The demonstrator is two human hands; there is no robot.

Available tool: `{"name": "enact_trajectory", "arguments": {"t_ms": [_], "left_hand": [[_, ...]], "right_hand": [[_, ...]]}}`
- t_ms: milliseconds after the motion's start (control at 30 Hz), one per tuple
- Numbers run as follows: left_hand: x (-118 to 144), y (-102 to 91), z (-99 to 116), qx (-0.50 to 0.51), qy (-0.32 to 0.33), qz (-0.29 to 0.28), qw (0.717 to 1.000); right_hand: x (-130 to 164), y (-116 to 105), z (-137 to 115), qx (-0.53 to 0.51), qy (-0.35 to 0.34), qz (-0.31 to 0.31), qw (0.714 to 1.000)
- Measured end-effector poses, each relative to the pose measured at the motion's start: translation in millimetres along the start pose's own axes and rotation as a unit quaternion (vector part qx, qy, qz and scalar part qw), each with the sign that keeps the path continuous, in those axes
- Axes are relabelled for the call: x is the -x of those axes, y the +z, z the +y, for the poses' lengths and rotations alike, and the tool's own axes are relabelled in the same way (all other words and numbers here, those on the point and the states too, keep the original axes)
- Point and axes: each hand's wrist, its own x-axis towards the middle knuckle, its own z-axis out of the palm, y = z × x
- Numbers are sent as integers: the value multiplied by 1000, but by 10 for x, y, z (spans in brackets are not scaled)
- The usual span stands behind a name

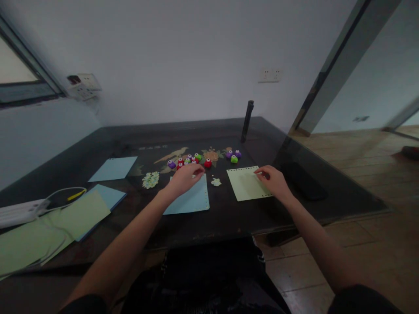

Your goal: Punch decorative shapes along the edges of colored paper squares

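Note:
My left hand (186, 178) hovers over a light blue sheet (193, 198), fingers curled and fingertips pressed together; whatever they hold is too small to tell. Small holes run along that sheet's right edge. Over a pale green sheet (245, 185) is my right hand (273, 179), its thumb and fingertips pinched near the punched top edge, with anything between them not visible. Beyond my left hand lie several small round red, green and purple pieces (207, 163) with white, eye-like tops. Another group of purple and green pieces (234, 159) lies behind the green sheet.
Pale bits (150, 179) lie left of the blue sheet, with a smaller heap (216, 182) between the sheets. A black upright stick (247, 122) stands behind. At right is a dark flat object (303, 181); at left, more sheets (113, 169), a power strip (19, 213) and cables.

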Motion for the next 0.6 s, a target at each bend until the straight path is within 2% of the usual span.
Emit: {"name": "enact_trajectory", "arguments": {"t_ms": [133,233,300,433,600], "left_hand": [[242,-82,-506,21,-57,10,998],[348,-102,-669,34,-67,-9,997],[379,-105,-722,9,-65,-22,998],[396,-83,-812,-43,-75,-28,996],[403,-21,-905,-35,-88,-45,995]], "right_hand": [[-127,192,-571,-74,-61,-42,995],[-245,480,-984,-66,-139,-111,982],[-336,696,-1168,-33,-169,-151,973],[-491,1028,-1276,19,-142,-200,969],[-527,1158,-1226,63,-133,-218,965]]}}
